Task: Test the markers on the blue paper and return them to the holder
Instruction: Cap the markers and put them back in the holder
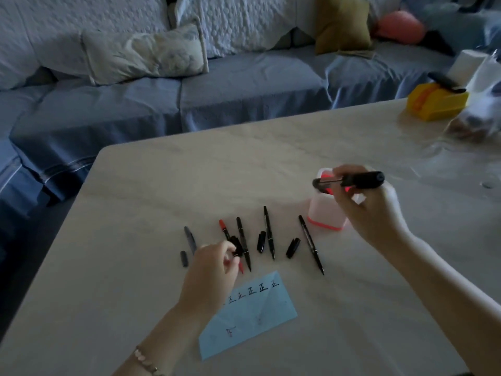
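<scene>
My right hand (371, 210) grips a thick black marker (352, 181), held level right over the mouth of the translucent pink-based holder (322, 215). My left hand (208, 267) pinches a black cap (236, 246) beside the red-tipped marker (224, 230). Several uncapped black markers (269, 232) and loose caps (261, 241) lie in a row on the table (162, 191). A grey pen (189, 238) lies to their left. The blue paper (252, 313) with several written test marks lies nearer to me, partly under my left wrist.
A yellow box (436, 103) with a black object on top, a clear plastic bag (482, 104) and a white roll (469, 65) stand at the table's far right corner. A blue-covered sofa (189, 99) with cushions runs behind the table.
</scene>
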{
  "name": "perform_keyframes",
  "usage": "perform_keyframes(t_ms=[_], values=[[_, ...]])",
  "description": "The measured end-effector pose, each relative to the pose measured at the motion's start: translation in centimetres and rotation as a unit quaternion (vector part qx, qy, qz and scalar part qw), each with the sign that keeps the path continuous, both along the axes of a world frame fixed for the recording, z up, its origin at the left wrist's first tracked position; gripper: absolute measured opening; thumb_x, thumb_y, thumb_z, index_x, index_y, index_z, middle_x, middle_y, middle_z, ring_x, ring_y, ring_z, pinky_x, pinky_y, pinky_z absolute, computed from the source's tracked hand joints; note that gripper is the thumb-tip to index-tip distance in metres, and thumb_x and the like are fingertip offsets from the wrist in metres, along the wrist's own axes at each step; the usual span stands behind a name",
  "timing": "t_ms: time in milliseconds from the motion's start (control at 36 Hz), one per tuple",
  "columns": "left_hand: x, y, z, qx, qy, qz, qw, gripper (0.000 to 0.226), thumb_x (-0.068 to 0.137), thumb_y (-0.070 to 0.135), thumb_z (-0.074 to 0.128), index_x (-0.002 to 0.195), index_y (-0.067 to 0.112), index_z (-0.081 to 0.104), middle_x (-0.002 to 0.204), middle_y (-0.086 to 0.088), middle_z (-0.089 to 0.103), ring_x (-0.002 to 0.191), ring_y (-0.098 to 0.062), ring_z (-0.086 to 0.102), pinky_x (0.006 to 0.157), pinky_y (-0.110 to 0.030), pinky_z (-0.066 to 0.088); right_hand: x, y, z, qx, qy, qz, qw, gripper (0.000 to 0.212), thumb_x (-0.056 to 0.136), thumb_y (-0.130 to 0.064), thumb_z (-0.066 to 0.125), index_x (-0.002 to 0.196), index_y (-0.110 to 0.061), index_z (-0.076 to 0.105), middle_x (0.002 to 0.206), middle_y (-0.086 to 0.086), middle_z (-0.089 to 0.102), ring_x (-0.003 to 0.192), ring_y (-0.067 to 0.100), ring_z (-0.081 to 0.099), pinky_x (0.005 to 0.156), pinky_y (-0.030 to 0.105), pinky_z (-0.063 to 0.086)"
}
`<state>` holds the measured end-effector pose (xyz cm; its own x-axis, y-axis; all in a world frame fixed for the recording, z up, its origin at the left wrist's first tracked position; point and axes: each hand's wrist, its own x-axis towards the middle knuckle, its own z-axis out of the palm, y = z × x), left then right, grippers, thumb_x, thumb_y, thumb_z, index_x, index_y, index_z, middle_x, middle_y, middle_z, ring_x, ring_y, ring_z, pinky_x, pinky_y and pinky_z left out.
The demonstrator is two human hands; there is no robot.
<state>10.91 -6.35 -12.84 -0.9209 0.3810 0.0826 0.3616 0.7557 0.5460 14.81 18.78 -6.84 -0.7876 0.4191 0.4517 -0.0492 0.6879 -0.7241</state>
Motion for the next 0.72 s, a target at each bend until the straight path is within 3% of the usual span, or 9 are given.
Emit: perform_keyframes(t_ms=[83, 167, 194, 278, 333, 472, 583, 722], values=[[-0.9, -1.0, -1.7, -0.021, 0.009, 0.058, 0.998, 0.012, 0.085, 0.011, 0.06, 0.096, 0.008, 0.064, 0.077, 0.004, 0.052, 0.077, -0.015, 0.051, 0.072, -0.025, 0.046, -1.2, 1.4, 0.5, -0.053, 0.021, -0.077, 0.995, 0.009, 0.086, -0.009, 0.057, 0.092, -0.006, 0.062, 0.1, 0.006, 0.051, 0.068, -0.003, 0.052, 0.062, -0.003, 0.036], [-1.5, -1.6, -2.4, -0.038, -0.027, 0.105, 0.993, 0.012, 0.089, 0.016, 0.055, 0.099, 0.011, 0.06, 0.088, -0.001, 0.051, 0.089, -0.021, 0.051, 0.079, -0.028, 0.046, -2.2, 2.1, -0.6, -0.059, -0.027, -0.11, 0.992, 0.006, 0.086, -0.01, 0.054, 0.086, -0.01, 0.06, 0.102, 0.011, 0.05, 0.071, -0.001, 0.04, 0.064, -0.005, 0.031], [-1.7, -1.8, -2.5, -0.041, -0.041, 0.118, 0.991, 0.014, 0.09, 0.019, 0.052, 0.101, 0.011, 0.058, 0.092, -0.003, 0.051, 0.094, -0.023, 0.051, 0.082, -0.031, 0.046, -2.5, 2.3, -1.2, -0.055, -0.043, -0.117, 0.991, 0.007, 0.085, -0.009, 0.055, 0.09, -0.008, 0.06, 0.104, 0.012, 0.052, 0.076, -0.001, 0.039, 0.067, 0.001, 0.033], [-2.1, -2.0, -2.7, -0.052, -0.073, 0.142, 0.986, 0.02, 0.092, 0.027, 0.048, 0.105, 0.014, 0.055, 0.105, -0.004, 0.051, 0.105, -0.023, 0.049, 0.085, -0.033, 0.045, -3.4, 2.7, -2.7, -0.064, -0.096, -0.132, 0.985, 0.014, 0.081, -0.006, 0.057, 0.095, -0.009, 0.055, 0.097, 0.009, 0.057, 0.087, 0.021, 0.051, 0.072, 0.029, 0.04], [-2.2, -2.1, -2.8, -0.06, -0.08, 0.152, 0.983, 0.024, 0.093, 0.032, 0.047, 0.109, 0.015, 0.055, 0.109, -0.003, 0.05, 0.107, -0.021, 0.048, 0.082, -0.031, 0.045, -4.0, 2.7, -3.2, -0.058, -0.128, -0.134, 0.981, 0.013, 0.08, -0.01, 0.059, 0.091, -0.013, 0.054, 0.092, 0.006, 0.061, 0.089, 0.027, 0.055, 0.072, 0.036, 0.046], [-3.0, -3.5, -2.8, -0.062, -0.081, 0.197, 0.975, 0.022, 0.092, 0.022, 0.045, 0.107, 0.01, 0.056, 0.114, -0.009, 0.05, 0.11, -0.028, 0.046, 0.084, -0.035, 0.042, -4.2, 2.1, -3.2, -0.016, -0.22, -0.132, 0.966, 0.023, 0.083, -0.029, 0.059, 0.101, -0.016, 0.06, 0.105, 0.012, 0.062, 0.098, 0.031, 0.053, 0.074, 0.036, 0.046], [-4.6, -4.9, -3.7, -0.086, -0.069, 0.201, 0.973, 0.033, 0.092, 0.016, 0.045, 0.123, 0.007, 0.051, 0.127, -0.013, 0.046, 0.119, -0.033, 0.042, 0.094, -0.037, 0.038, -2.7, 0.5, -2.5, 0.049, -0.175, -0.112, 0.977, 0.028, 0.084, -0.022, 0.059, 0.112, -0.016, 0.06, 0.117, 0.008, 0.06, 0.114, 0.027, 0.043, 0.088, 0.034, 0.038], [-5.8, -5.4, -4.3, -0.097, -0.061, 0.193, 0.974, 0.018, 0.09, 0.018, 0.052, 0.098, 0.006, 0.064, 0.108, -0.014, 0.054, 0.103, -0.034, 0.052, 0.08, -0.037, 0.045, -1.1, -2.9, -2.1, 0.066, -0.154, -0.05, 0.985, 0.029, 0.084, -0.014, 0.059, 0.113, -0.014, 0.061, 0.12, 0.003, 0.058, 0.115, 0.022, 0.046, 0.089, 0.028, 0.035]])
